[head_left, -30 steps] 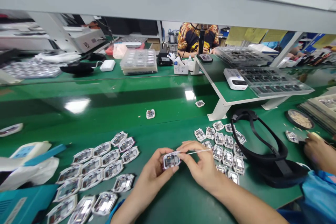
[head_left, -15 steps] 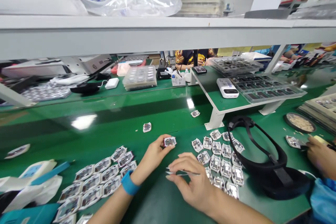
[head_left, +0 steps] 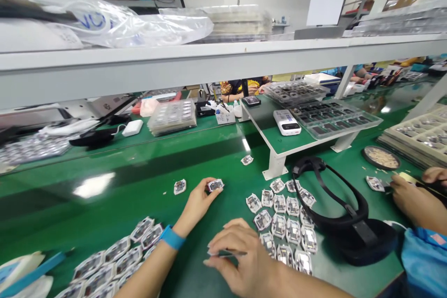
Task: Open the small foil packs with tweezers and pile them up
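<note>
My left hand (head_left: 197, 201) reaches forward over the green table (head_left: 139, 177) and pinches a small white-framed module (head_left: 215, 185) at its fingertips. A blue band (head_left: 170, 237) circles that wrist. My right hand (head_left: 237, 256) stays low near the front edge, fingers curled around thin metal tweezers (head_left: 226, 253). A group of several similar modules (head_left: 279, 223) lies just right of my right hand. Another batch (head_left: 118, 256) lies at the lower left. Two single modules, one (head_left: 179, 186) and another (head_left: 247, 159), rest further out on the table.
A black headband device (head_left: 335, 214) lies at right. A raised green shelf (head_left: 275, 135) carries a white power bank (head_left: 286, 122) and clear trays (head_left: 331, 118). A co-worker's hands (head_left: 414, 198) work at far right beside a round dish (head_left: 380, 157). A grey overhead shelf (head_left: 174, 65) spans the view.
My left hand has carried the module away from my right hand and forward across the table. My right hand with the tweezers dropped back toward me. The camera tilted upward.
</note>
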Motion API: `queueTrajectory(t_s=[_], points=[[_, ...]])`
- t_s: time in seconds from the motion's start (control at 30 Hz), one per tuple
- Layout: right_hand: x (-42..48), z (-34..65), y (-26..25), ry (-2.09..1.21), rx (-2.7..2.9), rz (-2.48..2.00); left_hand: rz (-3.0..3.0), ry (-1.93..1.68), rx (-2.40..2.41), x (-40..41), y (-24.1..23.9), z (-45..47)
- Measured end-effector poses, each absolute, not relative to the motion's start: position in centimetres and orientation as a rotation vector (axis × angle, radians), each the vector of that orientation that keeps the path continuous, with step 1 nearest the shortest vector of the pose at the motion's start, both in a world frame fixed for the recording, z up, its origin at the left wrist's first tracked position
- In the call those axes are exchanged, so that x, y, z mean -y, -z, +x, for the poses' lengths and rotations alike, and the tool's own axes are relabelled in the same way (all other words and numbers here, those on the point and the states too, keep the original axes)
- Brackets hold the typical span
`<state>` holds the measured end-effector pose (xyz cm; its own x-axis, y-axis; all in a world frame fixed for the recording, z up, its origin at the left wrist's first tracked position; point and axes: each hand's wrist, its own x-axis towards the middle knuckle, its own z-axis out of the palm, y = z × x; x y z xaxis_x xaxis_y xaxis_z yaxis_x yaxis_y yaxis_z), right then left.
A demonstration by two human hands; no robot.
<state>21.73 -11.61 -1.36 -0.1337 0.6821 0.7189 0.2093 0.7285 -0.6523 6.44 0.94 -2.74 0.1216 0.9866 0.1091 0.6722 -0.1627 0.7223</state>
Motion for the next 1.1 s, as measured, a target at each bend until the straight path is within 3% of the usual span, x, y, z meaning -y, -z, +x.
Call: queueTrajectory(t_s=[0.33, 0.6, 0.8, 1.1], points=[[11.4, 21.5, 3.2, -0.519, 1.908, -0.881, 2.06, -0.685, -2.045, -5.1, 4.4, 4.1], [11.5, 21.3, 4.5, -0.521, 2.131, -1.038, 1.782, -0.464, -2.432, -5.2, 3.3, -2.1], [11.6, 21.7, 3.8, -0.746, 2.196, -1.138, 1.674, -0.455, -2.317, -4.6, 3.2, -3.5], [11.6, 21.8, 3.2, -0.809, 2.203, -1.179, 1.454, -0.817, -1.903, 0.3, 0.7, -0.8]])
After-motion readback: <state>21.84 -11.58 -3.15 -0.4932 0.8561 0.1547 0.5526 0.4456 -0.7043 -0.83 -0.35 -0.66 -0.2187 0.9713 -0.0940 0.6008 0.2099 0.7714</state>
